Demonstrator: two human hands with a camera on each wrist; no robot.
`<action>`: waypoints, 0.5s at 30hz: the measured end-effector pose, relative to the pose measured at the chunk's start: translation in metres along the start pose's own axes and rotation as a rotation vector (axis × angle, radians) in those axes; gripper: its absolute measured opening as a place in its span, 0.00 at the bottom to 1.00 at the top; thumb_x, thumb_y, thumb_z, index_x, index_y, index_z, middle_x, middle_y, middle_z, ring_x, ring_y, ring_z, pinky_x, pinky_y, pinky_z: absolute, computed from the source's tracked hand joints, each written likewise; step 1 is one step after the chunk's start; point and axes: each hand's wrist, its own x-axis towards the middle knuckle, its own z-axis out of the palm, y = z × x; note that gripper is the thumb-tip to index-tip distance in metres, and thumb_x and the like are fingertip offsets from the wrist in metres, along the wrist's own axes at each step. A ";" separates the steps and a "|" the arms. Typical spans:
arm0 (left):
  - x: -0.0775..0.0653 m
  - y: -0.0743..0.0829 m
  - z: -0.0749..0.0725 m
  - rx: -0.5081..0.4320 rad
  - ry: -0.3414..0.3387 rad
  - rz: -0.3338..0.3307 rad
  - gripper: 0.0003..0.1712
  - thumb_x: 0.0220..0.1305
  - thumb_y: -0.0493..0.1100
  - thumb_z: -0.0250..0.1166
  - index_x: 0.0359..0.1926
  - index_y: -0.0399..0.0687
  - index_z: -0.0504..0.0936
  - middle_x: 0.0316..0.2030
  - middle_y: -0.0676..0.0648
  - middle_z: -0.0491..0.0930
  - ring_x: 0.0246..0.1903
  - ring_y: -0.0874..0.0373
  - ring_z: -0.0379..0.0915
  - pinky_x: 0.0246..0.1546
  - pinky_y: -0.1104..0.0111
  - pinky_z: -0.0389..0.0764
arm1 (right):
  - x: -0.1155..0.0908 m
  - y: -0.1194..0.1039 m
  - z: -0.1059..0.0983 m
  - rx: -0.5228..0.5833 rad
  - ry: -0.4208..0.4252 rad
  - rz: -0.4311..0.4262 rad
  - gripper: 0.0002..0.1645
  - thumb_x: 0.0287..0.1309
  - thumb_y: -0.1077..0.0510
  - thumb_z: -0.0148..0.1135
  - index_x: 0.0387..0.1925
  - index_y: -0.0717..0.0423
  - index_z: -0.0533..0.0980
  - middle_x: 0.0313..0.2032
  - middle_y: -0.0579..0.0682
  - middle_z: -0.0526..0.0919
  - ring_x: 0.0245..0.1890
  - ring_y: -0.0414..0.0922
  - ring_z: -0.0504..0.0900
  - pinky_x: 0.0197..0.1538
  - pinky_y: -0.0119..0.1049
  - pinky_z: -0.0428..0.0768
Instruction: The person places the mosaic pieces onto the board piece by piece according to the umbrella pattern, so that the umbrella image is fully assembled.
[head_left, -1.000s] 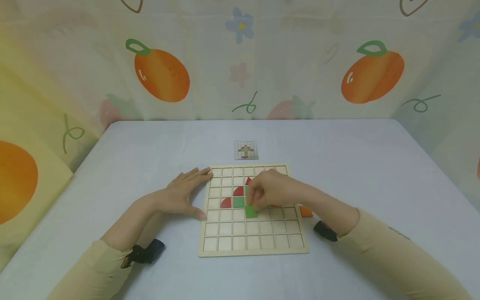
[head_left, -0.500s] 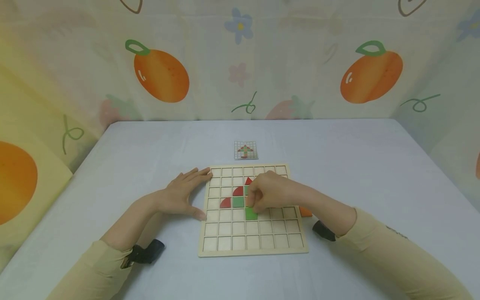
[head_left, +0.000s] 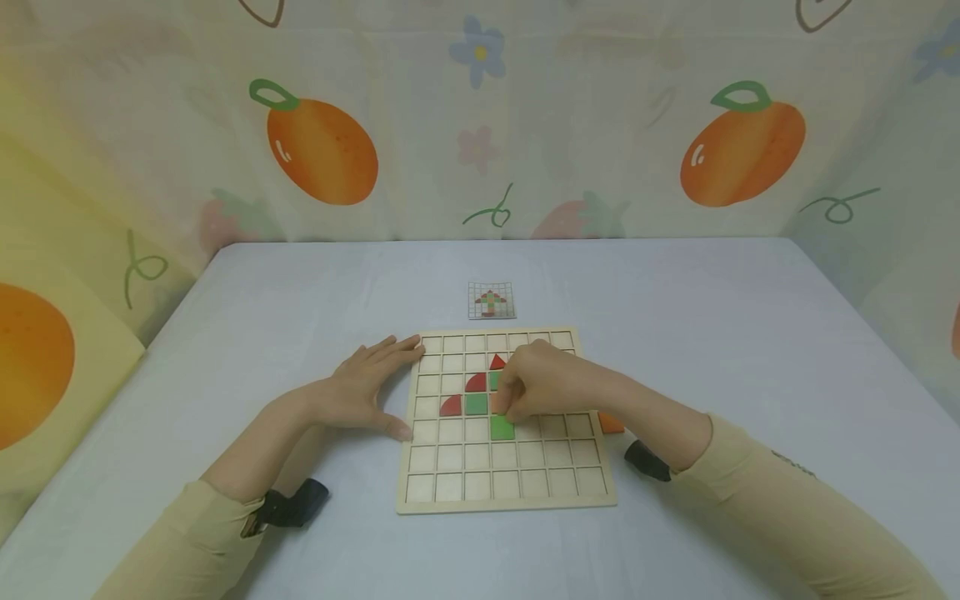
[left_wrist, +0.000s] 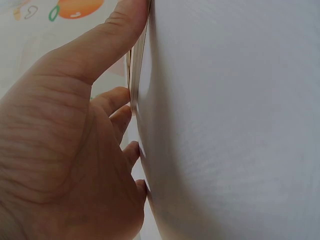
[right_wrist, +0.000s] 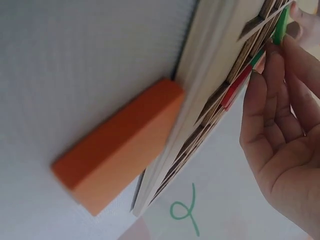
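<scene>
A square wooden grid board [head_left: 525, 504] lies on the table. My left hand [head_left: 352, 387] rests at its left edge, fingers spread, with thumb and fingertips touching the rim. Over the middle of the board, my right hand [head_left: 543, 379] pinches a bright green square tile [head_left: 502, 428] at its far edge; the right wrist view has this green tile [right_wrist: 281, 25] at the fingertips. Left of that hand sit two red quarter-round tiles [head_left: 476, 383] and a darker green square [head_left: 476, 404]. A red triangle [head_left: 497, 362] is above them. The right hand hides other tiles.
Behind the board lies a small pattern card [head_left: 492, 301] showing a coloured tile figure. An orange block [head_left: 611, 422] lies against the board's right edge, partly under the right wrist. A fruit-print cloth [head_left: 480, 125] hangs behind the table.
The green tile has shifted slightly toward the near side, into line with its cell, and the right fingers have drawn back to its far edge. The left hand stays put.
</scene>
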 end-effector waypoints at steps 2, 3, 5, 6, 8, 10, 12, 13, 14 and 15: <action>0.000 0.000 0.000 0.004 0.000 -0.001 0.66 0.35 0.72 0.68 0.71 0.51 0.50 0.72 0.51 0.41 0.71 0.45 0.31 0.67 0.44 0.36 | 0.000 0.000 0.000 -0.009 0.000 0.002 0.07 0.47 0.61 0.68 0.27 0.44 0.83 0.25 0.33 0.82 0.30 0.34 0.79 0.35 0.31 0.78; 0.001 0.000 0.000 0.008 -0.001 -0.002 0.66 0.35 0.72 0.68 0.71 0.51 0.50 0.72 0.51 0.41 0.71 0.45 0.31 0.67 0.44 0.36 | 0.000 0.000 0.000 -0.010 0.001 0.000 0.07 0.47 0.61 0.68 0.27 0.44 0.83 0.25 0.33 0.82 0.30 0.34 0.79 0.35 0.31 0.78; 0.001 0.000 0.000 0.008 -0.002 -0.003 0.66 0.35 0.72 0.68 0.71 0.51 0.50 0.72 0.51 0.41 0.71 0.45 0.31 0.67 0.44 0.37 | -0.001 0.001 -0.001 -0.010 -0.001 0.003 0.07 0.47 0.61 0.68 0.28 0.44 0.84 0.26 0.33 0.83 0.30 0.34 0.79 0.36 0.31 0.78; 0.001 0.001 0.000 0.007 -0.002 -0.004 0.66 0.35 0.72 0.68 0.71 0.51 0.50 0.72 0.51 0.41 0.71 0.45 0.31 0.67 0.44 0.37 | -0.001 0.002 -0.002 -0.011 0.000 0.004 0.07 0.47 0.60 0.68 0.28 0.44 0.84 0.26 0.33 0.83 0.30 0.33 0.79 0.36 0.30 0.78; 0.000 0.002 0.000 0.003 -0.002 -0.006 0.66 0.35 0.72 0.69 0.71 0.51 0.50 0.72 0.51 0.41 0.71 0.45 0.31 0.67 0.45 0.37 | -0.002 0.003 -0.005 -0.009 0.001 0.000 0.06 0.47 0.60 0.69 0.28 0.44 0.84 0.26 0.34 0.83 0.30 0.33 0.79 0.36 0.30 0.79; 0.000 0.003 0.000 -0.003 -0.002 -0.004 0.65 0.35 0.71 0.69 0.71 0.50 0.50 0.72 0.51 0.41 0.71 0.44 0.32 0.67 0.44 0.37 | -0.004 0.004 -0.008 -0.013 0.003 -0.003 0.05 0.47 0.59 0.69 0.27 0.44 0.84 0.27 0.34 0.83 0.29 0.33 0.79 0.36 0.30 0.79; -0.001 0.003 -0.001 -0.006 -0.002 -0.004 0.65 0.35 0.70 0.69 0.71 0.50 0.50 0.72 0.51 0.41 0.71 0.44 0.32 0.67 0.44 0.37 | -0.006 0.005 -0.013 -0.011 0.006 -0.009 0.05 0.47 0.60 0.69 0.26 0.45 0.83 0.26 0.35 0.82 0.28 0.34 0.80 0.36 0.30 0.79; -0.001 0.003 -0.001 -0.005 -0.001 -0.003 0.65 0.36 0.70 0.70 0.71 0.50 0.50 0.72 0.51 0.41 0.71 0.44 0.32 0.67 0.44 0.37 | -0.007 0.006 -0.015 -0.011 0.007 -0.008 0.04 0.47 0.60 0.69 0.25 0.45 0.83 0.26 0.36 0.82 0.28 0.34 0.80 0.36 0.31 0.79; -0.001 0.003 -0.001 -0.004 -0.002 -0.003 0.65 0.36 0.70 0.70 0.71 0.50 0.50 0.72 0.50 0.41 0.71 0.44 0.32 0.66 0.44 0.37 | -0.008 0.007 -0.017 -0.013 0.007 -0.005 0.04 0.48 0.60 0.69 0.25 0.45 0.83 0.26 0.36 0.82 0.28 0.34 0.80 0.36 0.31 0.79; -0.001 0.003 -0.001 -0.003 -0.002 -0.002 0.65 0.36 0.70 0.70 0.71 0.50 0.50 0.72 0.50 0.41 0.71 0.44 0.32 0.66 0.44 0.37 | -0.009 0.008 -0.019 -0.015 0.008 -0.002 0.04 0.48 0.60 0.69 0.26 0.46 0.83 0.27 0.37 0.82 0.28 0.35 0.80 0.36 0.31 0.79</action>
